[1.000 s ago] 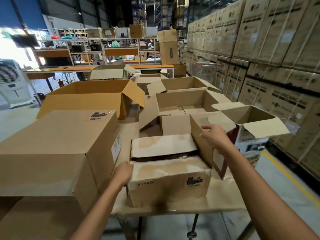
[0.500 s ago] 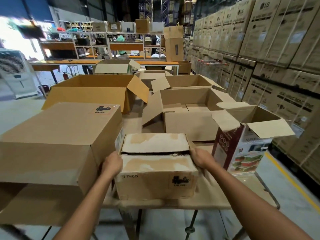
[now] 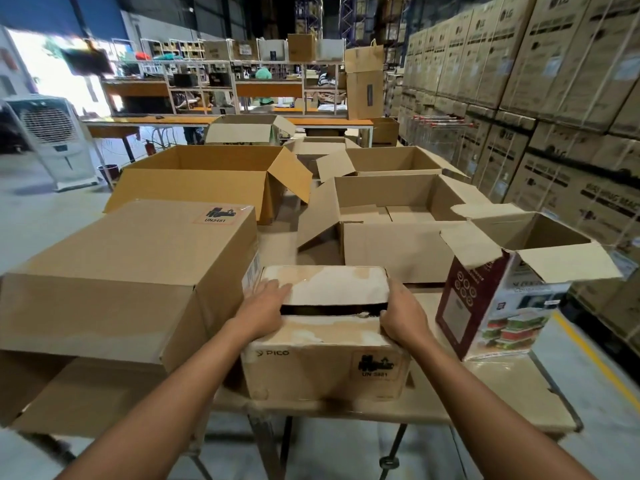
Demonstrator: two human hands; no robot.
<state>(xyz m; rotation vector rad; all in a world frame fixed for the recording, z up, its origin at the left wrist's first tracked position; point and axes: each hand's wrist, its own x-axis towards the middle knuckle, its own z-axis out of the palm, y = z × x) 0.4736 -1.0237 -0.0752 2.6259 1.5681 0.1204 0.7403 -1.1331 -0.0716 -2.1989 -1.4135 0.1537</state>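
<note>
A small brown PICO box [image 3: 322, 372] stands at the table's near edge, its two worn top flaps folded down with a dark gap between them. My left hand [image 3: 263, 308] lies on the top left corner, fingers stretched flat over the far flap [image 3: 339, 284]. My right hand [image 3: 401, 317] grips the box's top right edge, fingers curled round the side and thumb at the gap.
A big closed carton [image 3: 131, 271] touches the small box on the left. A printed open box [image 3: 498, 299] stands to the right, with several open cartons [image 3: 391, 244] behind. Stacked LG cartons [image 3: 554, 81] wall the right side. The table edge [image 3: 346, 408] runs just below the small box.
My right hand came back from the cartons behind to the small box's right edge. My left hand climbed from the box's left side onto its top. The box sits nearer the table's edge.
</note>
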